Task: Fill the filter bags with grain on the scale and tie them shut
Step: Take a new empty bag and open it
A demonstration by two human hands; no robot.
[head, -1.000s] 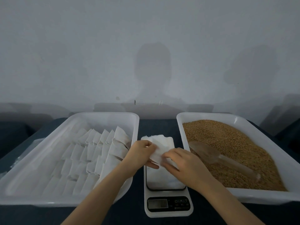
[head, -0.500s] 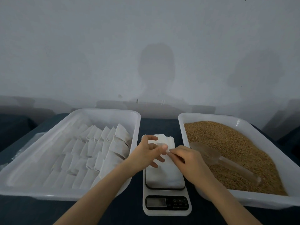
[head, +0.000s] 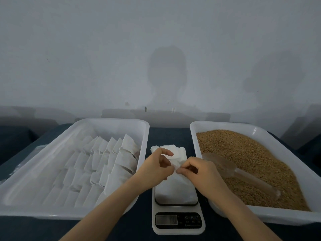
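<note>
Both hands pinch filter bag over scale

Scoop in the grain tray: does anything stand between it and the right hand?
Nothing visible does. The right hand pinches the filter bag on the scale; the scoop lies uncovered on the grain, just past the rim of the grain tray.

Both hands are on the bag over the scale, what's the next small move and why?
Probably pull open the filter bag: left hand and right hand pinch it, it looks flat, and the scoop lies untouched in the grain.
</note>
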